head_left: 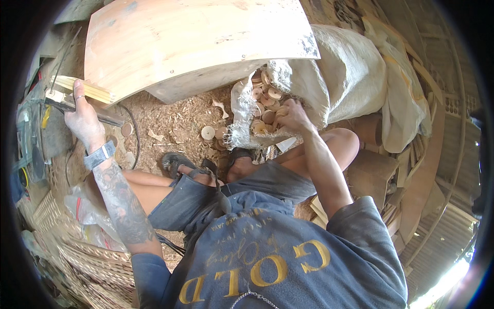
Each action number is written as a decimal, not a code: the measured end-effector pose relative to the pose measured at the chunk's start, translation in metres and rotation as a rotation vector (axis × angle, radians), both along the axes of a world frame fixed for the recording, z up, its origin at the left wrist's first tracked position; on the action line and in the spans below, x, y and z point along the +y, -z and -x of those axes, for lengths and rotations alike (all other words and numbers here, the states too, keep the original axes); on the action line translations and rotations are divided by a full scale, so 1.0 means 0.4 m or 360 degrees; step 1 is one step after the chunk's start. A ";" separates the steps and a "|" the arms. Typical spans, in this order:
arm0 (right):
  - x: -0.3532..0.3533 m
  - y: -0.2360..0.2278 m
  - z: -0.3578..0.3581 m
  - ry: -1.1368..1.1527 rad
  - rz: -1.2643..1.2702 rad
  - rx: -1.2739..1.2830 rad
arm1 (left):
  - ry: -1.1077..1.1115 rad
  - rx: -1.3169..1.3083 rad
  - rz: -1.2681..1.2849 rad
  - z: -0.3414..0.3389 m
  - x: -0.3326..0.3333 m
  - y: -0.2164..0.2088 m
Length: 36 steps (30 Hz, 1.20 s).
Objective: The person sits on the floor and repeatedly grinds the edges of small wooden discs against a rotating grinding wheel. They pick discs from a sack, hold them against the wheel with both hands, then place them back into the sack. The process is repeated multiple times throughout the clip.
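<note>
My right hand (295, 116) reaches into the mouth of a white woven sack (350, 69), its fingers curled on round wooden discs (268, 117). Many such discs lie heaped in the sack's mouth. At the far left, my left hand (85, 123) rests by the end of a dark metal bar (110, 118), beside a bundle of thin pale wooden strips (85, 88). One finger with a ring is stretched out along it; the other fingers are mostly hidden. A grey-strapped watch (101, 154) is on that wrist.
A large plywood-topped table (195, 38) stands in front. Sawdust and shavings (180, 118) cover the ground, with loose discs (208, 133) by my sandalled foot (180, 165). A black cable (137, 141) loops at left. Wood offcuts (370, 175) are stacked at right, woven material (87, 257) lower left.
</note>
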State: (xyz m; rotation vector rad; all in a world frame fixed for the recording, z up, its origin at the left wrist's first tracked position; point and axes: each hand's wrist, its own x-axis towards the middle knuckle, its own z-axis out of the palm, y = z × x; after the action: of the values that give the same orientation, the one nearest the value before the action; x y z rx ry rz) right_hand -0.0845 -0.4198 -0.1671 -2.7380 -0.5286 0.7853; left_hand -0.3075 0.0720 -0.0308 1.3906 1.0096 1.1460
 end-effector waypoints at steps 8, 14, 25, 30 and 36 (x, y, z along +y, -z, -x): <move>-0.012 -0.063 -0.035 0.0385 -0.0721 0.0336 | 0.0021 0.0010 0.0075 -0.001 -0.002 -0.010; 0.002 -0.152 0.006 0.0798 -0.1944 0.1177 | -0.0016 0.0036 0.0081 0.000 -0.005 -0.009; 0.156 -0.050 0.095 0.0456 -0.1054 0.0690 | -0.0058 -0.0042 -0.0003 -0.005 -0.010 -0.010; 0.352 0.001 0.250 0.0411 -0.1205 0.1182 | -0.0034 0.0028 0.0070 -0.003 -0.007 -0.021; 0.424 0.053 0.263 0.1081 -0.1605 0.2220 | -0.0031 0.0064 -0.0035 -0.004 -0.018 -0.025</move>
State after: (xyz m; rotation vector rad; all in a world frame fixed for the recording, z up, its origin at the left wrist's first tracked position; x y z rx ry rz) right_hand -0.1896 -0.2503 -0.1881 -0.9071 0.2761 1.3798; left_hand -0.3059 0.0649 -0.0208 1.4289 1.0440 1.1507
